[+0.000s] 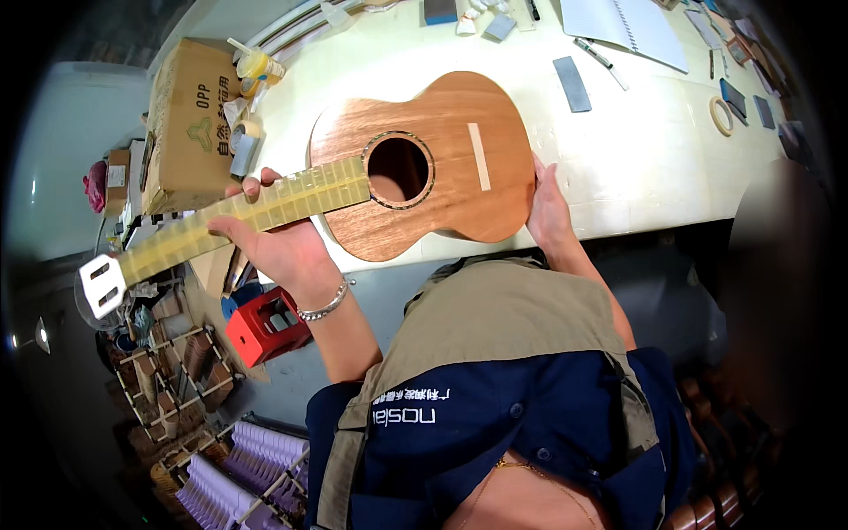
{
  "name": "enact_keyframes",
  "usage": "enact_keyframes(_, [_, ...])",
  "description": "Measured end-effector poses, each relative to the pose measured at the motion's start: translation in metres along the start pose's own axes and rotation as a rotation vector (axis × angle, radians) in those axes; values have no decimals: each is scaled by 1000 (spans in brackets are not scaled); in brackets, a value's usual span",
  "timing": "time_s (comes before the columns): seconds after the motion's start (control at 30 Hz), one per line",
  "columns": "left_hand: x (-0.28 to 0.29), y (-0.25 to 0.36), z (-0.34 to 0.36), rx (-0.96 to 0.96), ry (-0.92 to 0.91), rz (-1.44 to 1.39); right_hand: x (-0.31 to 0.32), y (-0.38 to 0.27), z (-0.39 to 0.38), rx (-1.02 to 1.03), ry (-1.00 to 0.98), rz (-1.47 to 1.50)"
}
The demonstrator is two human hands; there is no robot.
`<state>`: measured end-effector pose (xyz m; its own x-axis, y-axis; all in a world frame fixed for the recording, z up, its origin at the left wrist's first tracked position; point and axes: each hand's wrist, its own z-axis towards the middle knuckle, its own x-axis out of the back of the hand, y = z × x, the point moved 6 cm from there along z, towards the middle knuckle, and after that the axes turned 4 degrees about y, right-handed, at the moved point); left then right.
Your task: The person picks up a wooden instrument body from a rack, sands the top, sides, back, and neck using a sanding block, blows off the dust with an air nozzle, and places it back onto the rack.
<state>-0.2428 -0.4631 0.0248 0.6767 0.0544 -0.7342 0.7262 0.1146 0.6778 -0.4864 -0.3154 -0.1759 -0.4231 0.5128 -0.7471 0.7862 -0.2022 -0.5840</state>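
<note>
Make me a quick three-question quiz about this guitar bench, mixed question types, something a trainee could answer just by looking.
1. Multiple choice: which part of the small guitar does the left hand hold?
A) the rounded bottom end
B) the neck
C) the white head end

2. True or false: the cardboard box is to the right of the notebook.

3. Fill in the blank: the pale strip lies between the sound hole and the ____ hand.

Key:
1. B, the neck.
2. False; the box is to the left.
3. Right: the right hand is at the guitar's bottom end.
</note>
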Motion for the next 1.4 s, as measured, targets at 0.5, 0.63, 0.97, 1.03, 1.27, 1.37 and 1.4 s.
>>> enact_keyframes(0.5, [-187,-60,-72,-143,-1119,395,-25,-68,-27,593,1,-891])
enact_keyframes(0.63, [-201,-83,-89,103,-1201,141,-23,-79,-40,524,14,-612])
enact_keyframes(0.97, [-215,-93,-112,4,-1295,347,-3,-71,-44,617,165,-701])
enact_keyframes(1.03, [-214,-94,-109,45,-1270,352,-1,-70,-44,620,182,-716])
enact_keyframes(1.27, [-218,-77,-56,-346,-1143,173,-15,-51,-82,943,-192,-1188])
enact_keyframes(1.37, [-229,-84,-45,-122,-1068,302,-18,-63,-93,1208,-64,-1374])
enact_keyframes(1.4, [-229,-85,-42,-100,-1119,252,-34,-84,-98,1223,116,-1296])
